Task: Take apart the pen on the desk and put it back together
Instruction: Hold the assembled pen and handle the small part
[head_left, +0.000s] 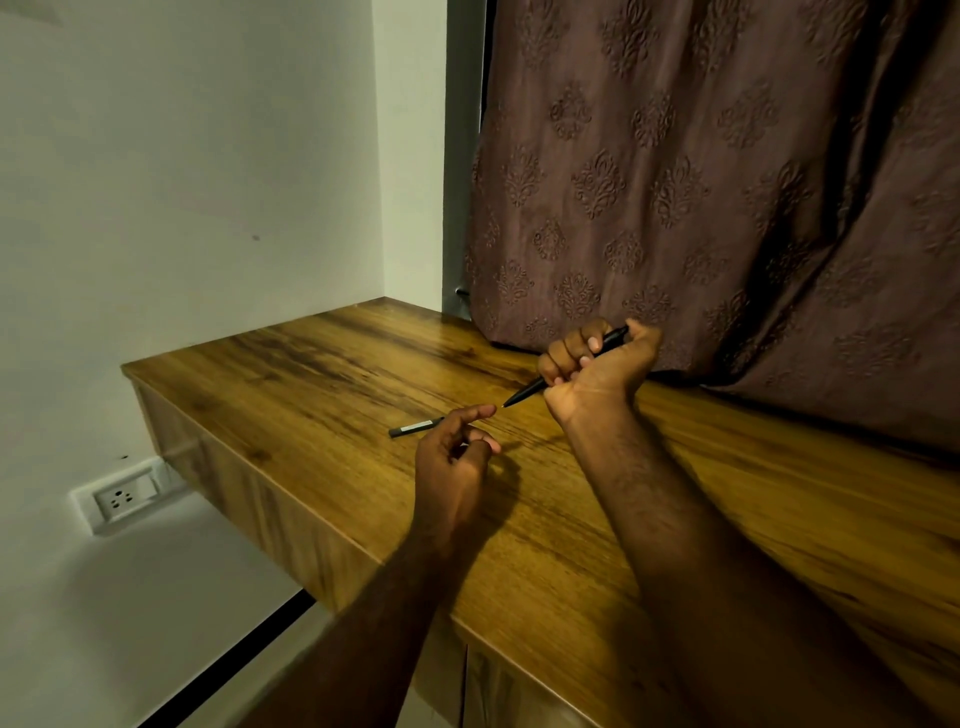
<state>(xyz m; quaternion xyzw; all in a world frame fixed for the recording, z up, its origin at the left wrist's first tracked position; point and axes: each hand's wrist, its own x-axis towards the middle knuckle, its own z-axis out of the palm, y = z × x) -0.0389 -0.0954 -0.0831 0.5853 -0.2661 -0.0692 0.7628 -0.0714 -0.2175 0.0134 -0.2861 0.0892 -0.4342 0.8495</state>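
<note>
My right hand (597, 364) grips the black pen body (530, 388) in a fist above the wooden desk (322, 374), its pointed tip aimed down and left. A dark pen cap (414, 429) lies flat on the desk to the left. My left hand (454, 457) hovers just right of the cap, fingers loosely curled, holding nothing that I can see. Its index fingertip sits close to the pen's tip. The cap's right end is hidden behind my left hand.
A brown patterned curtain (727, 182) hangs behind the desk and drapes onto its back edge. A white wall (182, 156) stands to the left, with a wall socket (122, 499) below the desk's left edge. The desk's front edge runs diagonally under my forearms.
</note>
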